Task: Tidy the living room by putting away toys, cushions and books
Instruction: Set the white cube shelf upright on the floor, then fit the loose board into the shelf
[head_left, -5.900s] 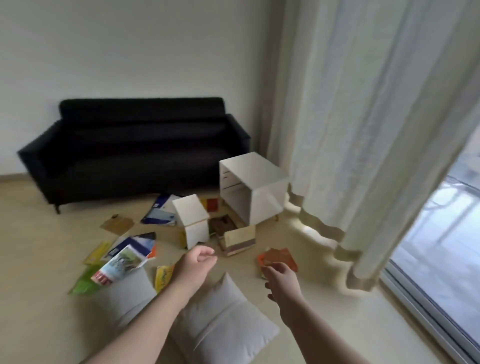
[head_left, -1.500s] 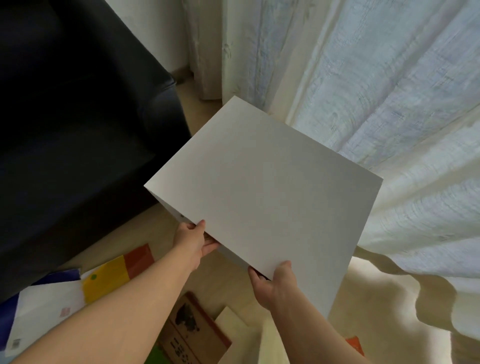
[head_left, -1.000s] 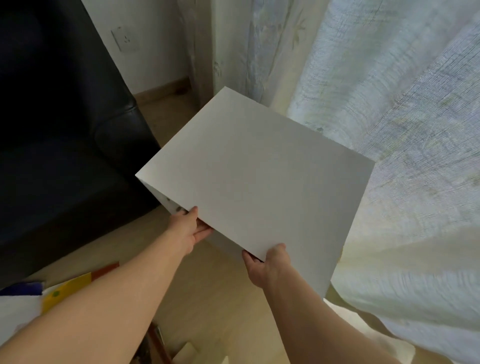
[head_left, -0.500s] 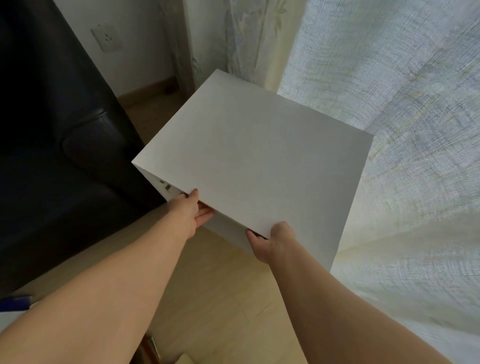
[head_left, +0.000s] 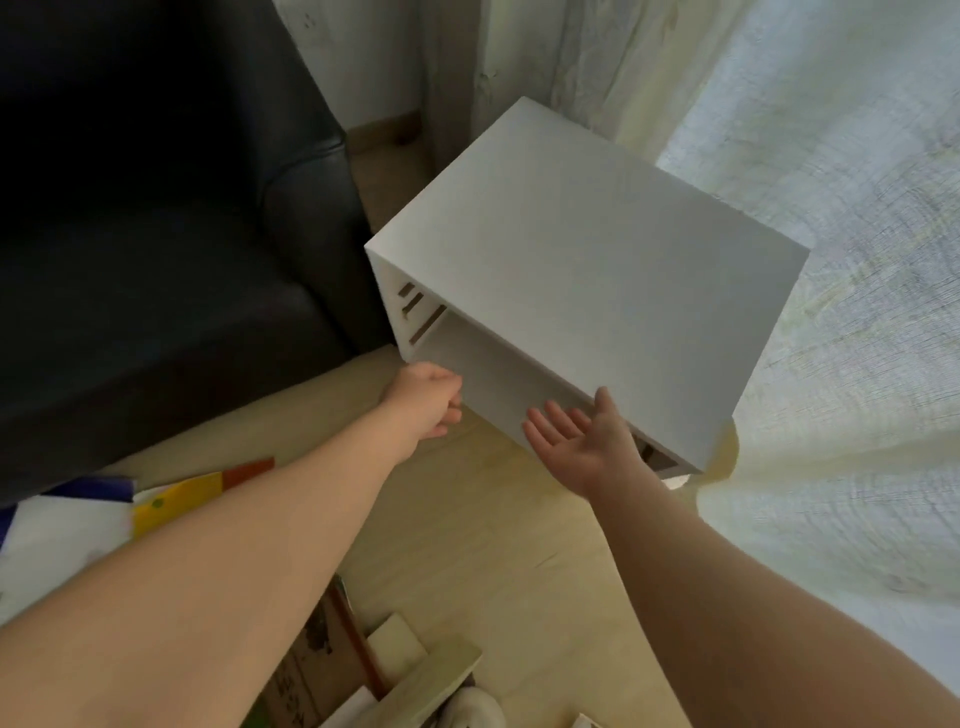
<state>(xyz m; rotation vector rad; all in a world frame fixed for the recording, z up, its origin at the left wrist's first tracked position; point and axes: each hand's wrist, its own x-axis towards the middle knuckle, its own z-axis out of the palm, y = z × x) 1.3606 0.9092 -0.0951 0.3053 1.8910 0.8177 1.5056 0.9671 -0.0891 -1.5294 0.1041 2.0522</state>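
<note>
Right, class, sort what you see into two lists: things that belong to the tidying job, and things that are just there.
Part of the job:
white cabinet, open side facing the person
yellow and orange book on the floor
brown book on the floor
white and blue book

Just there:
black sofa
pale curtain
wooden floor

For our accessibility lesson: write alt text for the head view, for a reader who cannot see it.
A curled left hand and open right hand reach to a white cabinet between a black sofa and a curtain.
</note>
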